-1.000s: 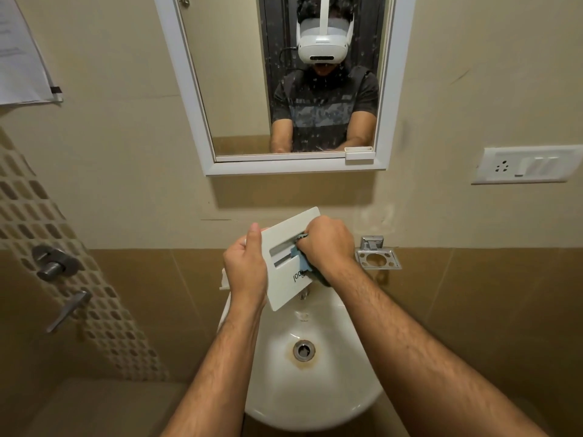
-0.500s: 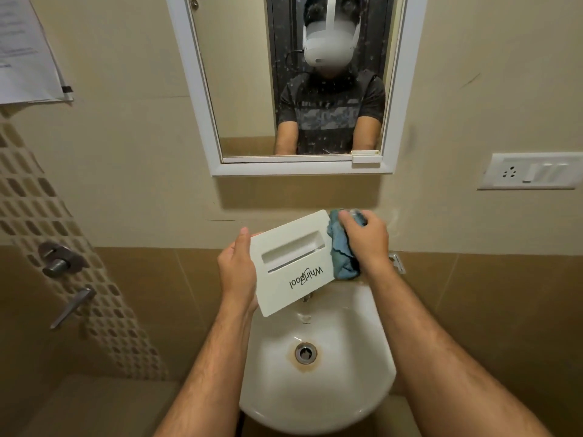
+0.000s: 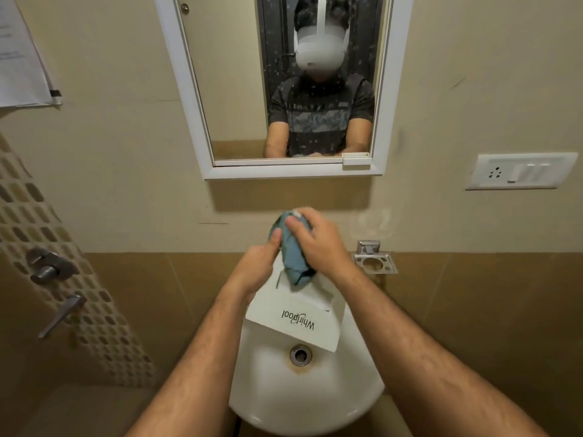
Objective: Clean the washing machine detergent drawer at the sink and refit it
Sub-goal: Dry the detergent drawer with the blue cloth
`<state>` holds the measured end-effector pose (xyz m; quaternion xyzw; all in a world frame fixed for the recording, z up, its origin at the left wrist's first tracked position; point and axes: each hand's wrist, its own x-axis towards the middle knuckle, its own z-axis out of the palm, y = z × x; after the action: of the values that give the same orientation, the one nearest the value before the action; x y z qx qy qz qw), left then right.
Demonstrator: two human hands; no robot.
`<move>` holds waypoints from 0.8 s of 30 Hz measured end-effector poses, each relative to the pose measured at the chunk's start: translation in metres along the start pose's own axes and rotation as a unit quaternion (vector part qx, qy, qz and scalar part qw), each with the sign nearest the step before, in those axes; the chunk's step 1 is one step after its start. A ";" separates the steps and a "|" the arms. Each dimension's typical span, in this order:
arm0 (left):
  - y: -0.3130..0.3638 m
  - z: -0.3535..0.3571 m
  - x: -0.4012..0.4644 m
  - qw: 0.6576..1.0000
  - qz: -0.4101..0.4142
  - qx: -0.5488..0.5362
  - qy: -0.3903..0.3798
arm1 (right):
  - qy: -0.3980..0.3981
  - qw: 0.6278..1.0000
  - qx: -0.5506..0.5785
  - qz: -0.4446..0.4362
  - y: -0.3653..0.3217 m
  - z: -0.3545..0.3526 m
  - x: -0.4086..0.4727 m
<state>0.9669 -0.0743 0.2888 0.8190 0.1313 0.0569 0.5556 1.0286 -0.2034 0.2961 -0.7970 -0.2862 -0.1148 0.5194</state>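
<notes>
drawer (image 3: 296, 320) over sink (image 3: 315, 402), white front facing camera | left hand (image 3: 257, 268) grips drawer's left side, thumb up against cloth (image 3: 291, 250) | right hand (image 3: 318, 239) fingers curled round cloth at drawer's top edge

A small home bathroom: a white wall-hung basin (image 3: 303, 402) sits under a white-framed mirror (image 3: 285, 86), with brown tiles on the lower wall and beige paint above. A metal soap holder (image 3: 375, 261) and a switch plate (image 3: 520, 170) are fixed beside it, shower valves (image 3: 47, 268) at left.
</notes>
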 end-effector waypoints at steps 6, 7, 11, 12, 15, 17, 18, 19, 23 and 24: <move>-0.006 -0.004 -0.002 0.996 0.030 -0.007 -0.080 | -0.331 0.928 0.087 0.149 0.020 -0.012 -0.015; -0.008 -0.004 -0.001 0.995 0.035 0.008 -0.095 | -0.348 0.921 0.082 0.151 0.023 -0.013 -0.016; -0.002 -0.001 -0.002 0.991 0.043 0.018 -0.123 | -0.304 0.937 0.075 0.155 0.026 -0.006 -0.020; -0.002 -0.002 0.000 0.991 0.043 0.022 -0.127 | -0.294 0.939 0.084 0.158 0.027 -0.006 -0.021; -0.001 -0.007 0.003 0.989 0.044 0.029 -0.142 | -0.269 0.943 0.118 0.158 0.028 -0.006 -0.026; 0.002 -0.008 0.005 0.988 0.039 0.027 -0.148 | -0.245 0.943 0.157 0.161 0.028 -0.006 -0.031; 0.004 -0.009 0.005 0.988 0.033 0.025 -0.147 | -0.229 0.945 0.172 0.161 0.029 -0.005 -0.034; 0.006 -0.010 0.005 0.988 0.023 0.023 -0.151 | -0.206 0.947 0.185 0.160 0.029 -0.004 -0.036; 0.004 -0.018 0.010 0.982 -0.007 -0.063 -0.176 | -0.091 0.953 0.239 0.163 0.038 0.002 -0.041; 0.002 -0.020 0.011 0.976 -0.023 -0.125 -0.175 | -0.067 0.950 0.257 0.167 0.040 0.003 -0.041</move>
<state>0.9733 -0.0537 0.2980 0.7375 0.0427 -0.0836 0.6688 1.0182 -0.2262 0.2441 -0.6788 -0.2031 0.1042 0.6979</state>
